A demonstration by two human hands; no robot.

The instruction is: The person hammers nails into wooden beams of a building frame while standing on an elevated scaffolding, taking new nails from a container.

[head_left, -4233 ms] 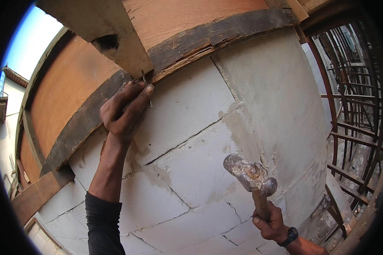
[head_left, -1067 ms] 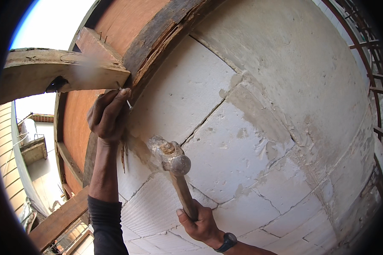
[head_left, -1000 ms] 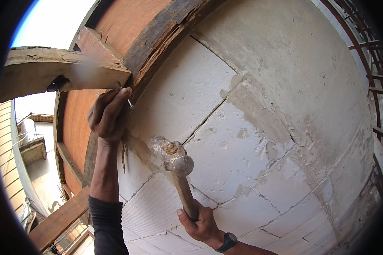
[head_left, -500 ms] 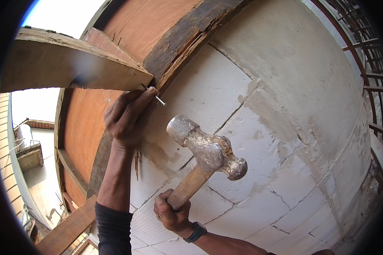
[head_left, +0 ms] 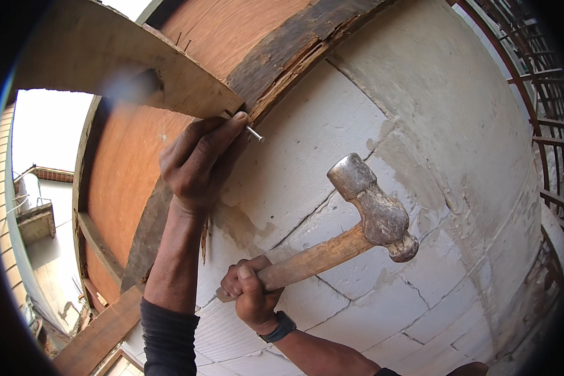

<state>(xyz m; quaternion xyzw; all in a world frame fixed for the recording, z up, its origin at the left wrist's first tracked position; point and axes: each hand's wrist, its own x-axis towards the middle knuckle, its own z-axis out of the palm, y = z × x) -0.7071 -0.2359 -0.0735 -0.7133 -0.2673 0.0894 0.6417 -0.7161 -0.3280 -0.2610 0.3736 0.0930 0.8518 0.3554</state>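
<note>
My left hand [head_left: 200, 160] is closed, pinching a steel nail [head_left: 255, 133] between thumb and fingers. The nail slants against the end of a wooden beam [head_left: 194, 84], its head pointing down and to the right. Behind that joint runs a dark, splintered timber [head_left: 276, 47]. My right hand [head_left: 252, 294] is wrapped around the wooden handle of a ball-peen hammer [head_left: 376, 213], near the handle's lower end. The worn metal head stands off to the right, apart from the nail, with its flat face turned up and left.
A pale block wall [head_left: 357, 276] with mortar joints fills the middle and right. Orange plywood panels [head_left: 122, 194] lie behind the timbers. Two nails [head_left: 183, 41] stick out above the beam. A plank [head_left: 100, 332] crosses at lower left; rusty metal bars [head_left: 539, 106] stand at far right.
The hammer head has swung right, away from the nail, and its handle now lies flatter. My left hand still pinches the nail at the beam's end. The whole view has shifted slightly.
</note>
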